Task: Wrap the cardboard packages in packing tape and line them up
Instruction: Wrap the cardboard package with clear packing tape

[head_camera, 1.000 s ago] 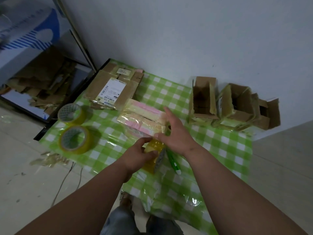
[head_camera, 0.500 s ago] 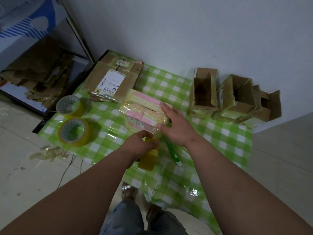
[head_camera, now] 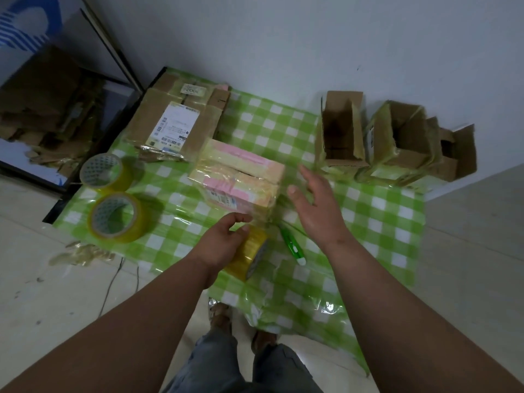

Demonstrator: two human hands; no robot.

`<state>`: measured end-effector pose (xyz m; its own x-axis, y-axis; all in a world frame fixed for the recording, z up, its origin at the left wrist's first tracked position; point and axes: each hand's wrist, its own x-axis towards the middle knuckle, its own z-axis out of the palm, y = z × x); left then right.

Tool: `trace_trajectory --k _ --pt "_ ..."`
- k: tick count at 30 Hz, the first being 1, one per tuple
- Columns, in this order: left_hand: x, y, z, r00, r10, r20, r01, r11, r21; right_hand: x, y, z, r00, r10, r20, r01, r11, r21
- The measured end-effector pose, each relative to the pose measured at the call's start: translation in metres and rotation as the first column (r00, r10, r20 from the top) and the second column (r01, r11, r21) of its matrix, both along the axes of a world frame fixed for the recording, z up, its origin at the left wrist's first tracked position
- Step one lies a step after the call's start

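A green-and-white checked plastic tablecloth (head_camera: pixel 377 211) lies under both hands. Beyond the left hand and to its left sits a large flat brown cardboard package with a white shipping label (head_camera: pixel 173 126), taped over, with a smaller brown taped package (head_camera: pixel 195 90) just behind it against the wall. Beyond the right hand and to its right stand 3 open brown cardboard boxes in a row along the wall: a tall narrow one (head_camera: pixel 340 131), a wider one (head_camera: pixel 402 143) touching it, and a small one (head_camera: pixel 456 148) at the far end; what their dark insides hold cannot be made out. Directly ahead of the left hand, and just left of the right hand, lies a pink-and-yellow cardboard package glossy with clear tape (head_camera: pixel 241 177). To the left of the left hand lie 2 yellowish packing tape rolls, the nearer roll (head_camera: pixel 117 218) and the farther roll (head_camera: pixel 105 173), close together. The right hand (head_camera: pixel 314 202) hovers with fingers spread and relaxed, holding nothing, just beside the pink package's right end. The left hand (head_camera: pixel 224 242) grasps a third yellow tape roll (head_camera: pixel 249 253), fingers curled over it, close to the package's near corner. Between the hands, a slim green-and-white pen-shaped tool (head_camera: pixel 292 245) rests on the cloth.
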<state>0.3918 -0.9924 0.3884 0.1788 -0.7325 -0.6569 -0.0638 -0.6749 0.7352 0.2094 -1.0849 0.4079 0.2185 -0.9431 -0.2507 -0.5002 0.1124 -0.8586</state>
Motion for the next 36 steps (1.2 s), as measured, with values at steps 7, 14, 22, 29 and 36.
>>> trace_trajectory --k 7,14,22,29,36 --pt "-0.006 0.001 0.001 1.0 0.012 -0.009 -0.012 1.0 -0.02 -0.019 0.044 -0.041 0.882 0.111 -0.458 -0.052 0.989 0.14" --pt "-0.005 0.002 -0.003 0.997 0.071 -0.013 -0.071 0.997 -0.018 -0.01 0.05 -0.063 0.687 0.234 -0.689 -0.209 0.97 0.121" --pt "-0.009 -0.002 -0.001 0.994 0.099 -0.036 -0.1 0.995 -0.019 -0.026 0.06 -0.056 0.824 0.122 -0.553 -0.082 0.992 0.097" --pt "-0.01 -0.004 0.006 0.994 0.102 -0.037 -0.102 0.995 0.0 -0.016 0.078 -0.016 0.983 -0.104 -0.15 0.072 0.976 -0.205" --pt "-0.013 -0.005 0.007 0.987 0.141 -0.077 -0.143 0.99 -0.016 0.003 0.074 0.011 0.929 0.167 -0.33 -0.281 0.899 -0.335"
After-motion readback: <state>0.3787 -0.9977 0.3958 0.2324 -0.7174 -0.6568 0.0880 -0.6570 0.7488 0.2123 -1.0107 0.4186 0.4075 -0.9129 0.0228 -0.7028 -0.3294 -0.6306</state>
